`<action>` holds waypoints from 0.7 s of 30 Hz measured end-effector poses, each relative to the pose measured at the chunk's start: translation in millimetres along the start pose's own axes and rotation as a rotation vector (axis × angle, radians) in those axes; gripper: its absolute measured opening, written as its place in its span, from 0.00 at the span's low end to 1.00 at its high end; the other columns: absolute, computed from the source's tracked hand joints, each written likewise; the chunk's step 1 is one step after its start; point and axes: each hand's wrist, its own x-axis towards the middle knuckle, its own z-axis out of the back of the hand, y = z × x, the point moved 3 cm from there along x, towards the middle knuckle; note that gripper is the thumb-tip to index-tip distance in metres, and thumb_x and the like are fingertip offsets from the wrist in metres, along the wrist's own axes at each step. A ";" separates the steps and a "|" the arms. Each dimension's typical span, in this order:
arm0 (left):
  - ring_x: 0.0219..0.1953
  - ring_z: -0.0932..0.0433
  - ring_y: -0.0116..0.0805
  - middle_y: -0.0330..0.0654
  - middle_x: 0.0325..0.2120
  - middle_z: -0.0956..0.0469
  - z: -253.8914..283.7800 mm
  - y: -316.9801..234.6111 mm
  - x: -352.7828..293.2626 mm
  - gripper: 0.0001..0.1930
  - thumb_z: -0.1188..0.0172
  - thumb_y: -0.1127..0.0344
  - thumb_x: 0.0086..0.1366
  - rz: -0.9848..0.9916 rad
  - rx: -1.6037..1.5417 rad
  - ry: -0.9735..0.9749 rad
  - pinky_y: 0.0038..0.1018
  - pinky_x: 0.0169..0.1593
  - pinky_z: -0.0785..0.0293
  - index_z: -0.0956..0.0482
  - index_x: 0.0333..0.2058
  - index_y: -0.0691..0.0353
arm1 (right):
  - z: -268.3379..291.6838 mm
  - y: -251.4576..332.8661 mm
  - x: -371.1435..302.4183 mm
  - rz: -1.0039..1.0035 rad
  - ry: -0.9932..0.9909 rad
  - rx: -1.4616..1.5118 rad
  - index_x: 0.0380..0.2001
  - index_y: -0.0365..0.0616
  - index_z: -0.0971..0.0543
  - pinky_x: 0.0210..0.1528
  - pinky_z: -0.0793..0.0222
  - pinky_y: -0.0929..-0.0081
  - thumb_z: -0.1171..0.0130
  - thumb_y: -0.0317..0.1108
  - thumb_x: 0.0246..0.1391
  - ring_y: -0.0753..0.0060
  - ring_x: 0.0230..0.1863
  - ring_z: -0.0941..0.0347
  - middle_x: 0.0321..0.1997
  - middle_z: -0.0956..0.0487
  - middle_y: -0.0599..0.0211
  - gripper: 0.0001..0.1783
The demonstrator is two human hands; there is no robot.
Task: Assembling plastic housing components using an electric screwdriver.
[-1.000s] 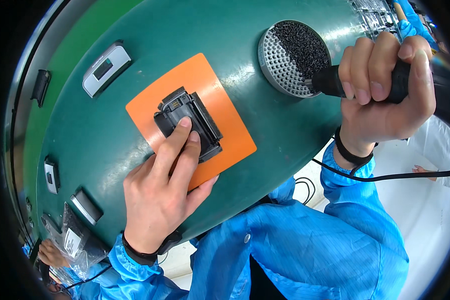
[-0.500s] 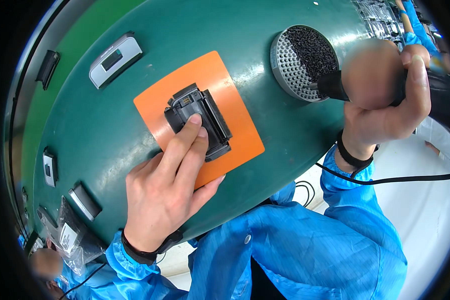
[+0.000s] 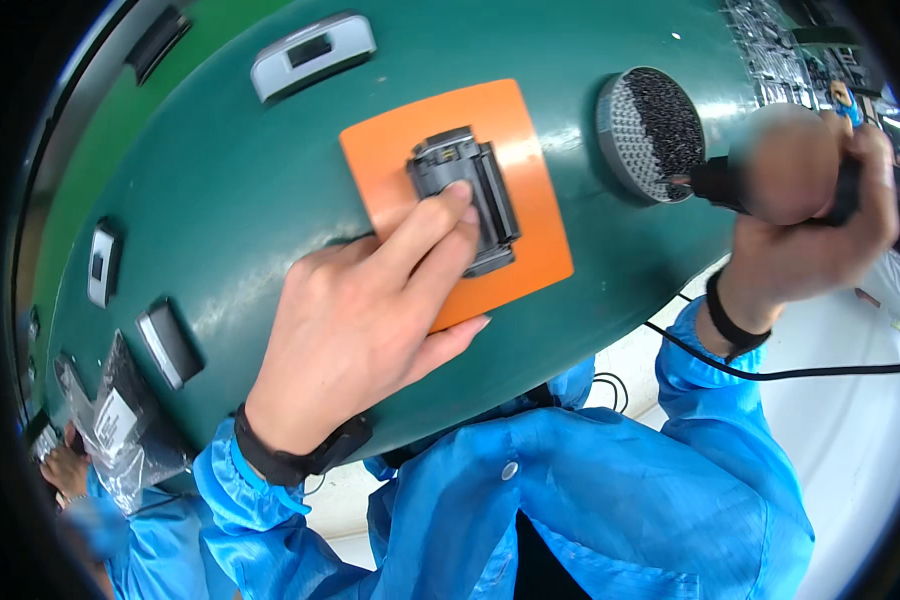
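Note:
A black plastic device housing lies on an orange mat. My left hand holds it down with the index and middle fingers pressed on its top, while the thumb rests by the mat's near edge. In my right hand is a black electric screwdriver; a blurred patch covers part of the grip. Its metal tip reaches the near right side of a round grey tray with a dimpled base. Small black screws fill the tray's right part.
Silver-and-black covers lie on the green table: one at the back, two at the left. Near them is a clear bag of dark parts. A black cable runs below my right wrist. Another person's hand shows lower left.
The whole view has shifted, so the mat, tray and back cover appear farther right. My left fingers stay on the housing, and the screwdriver tip stays at the tray.

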 end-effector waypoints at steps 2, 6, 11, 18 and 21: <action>0.33 0.18 0.42 0.37 0.56 0.26 -0.4 2.0 -2.1 0.31 0.24 0.58 0.46 -0.030 -0.007 -0.042 0.34 0.34 0.20 0.23 0.49 0.61 | 10.4 9.4 10.5 -0.043 0.211 0.103 0.45 0.42 0.23 0.22 0.44 0.73 0.61 0.43 0.67 0.77 0.17 0.43 0.20 0.38 0.74 0.20; 0.33 0.18 0.42 0.36 0.55 0.27 -1.6 4.2 -4.2 0.32 0.25 0.58 0.48 -0.044 -0.057 -0.024 0.33 0.34 0.20 0.26 0.52 0.61 | -17.8 10.9 12.4 -0.050 0.371 0.221 0.48 0.46 0.25 0.23 0.41 0.73 0.66 0.44 0.70 0.75 0.18 0.40 0.22 0.35 0.73 0.21; 0.30 0.19 0.42 0.36 0.53 0.27 -2.1 6.9 -4.5 0.32 0.24 0.59 0.47 -0.051 -0.073 -0.065 0.34 0.33 0.21 0.26 0.50 0.61 | -57.3 -0.2 -0.3 -0.116 0.503 0.306 0.51 0.47 0.26 0.23 0.39 0.72 0.69 0.45 0.71 0.75 0.19 0.39 0.22 0.34 0.72 0.22; 0.30 0.19 0.41 0.37 0.52 0.27 -1.5 7.4 -5.0 0.33 0.23 0.59 0.45 -0.031 -0.081 -0.062 0.33 0.32 0.22 0.27 0.50 0.61 | -78.7 -10.9 -11.2 -0.193 0.380 0.234 0.40 0.47 0.29 0.22 0.37 0.79 0.59 0.42 0.67 0.82 0.18 0.39 0.20 0.34 0.74 0.13; 0.30 0.19 0.40 0.37 0.52 0.27 -1.4 7.1 -4.8 0.33 0.23 0.59 0.45 -0.033 -0.083 -0.066 0.33 0.32 0.22 0.27 0.50 0.61 | -77.9 -12.3 -11.4 -0.198 0.418 0.221 0.41 0.48 0.29 0.23 0.34 0.79 0.60 0.43 0.68 0.82 0.18 0.37 0.21 0.33 0.75 0.13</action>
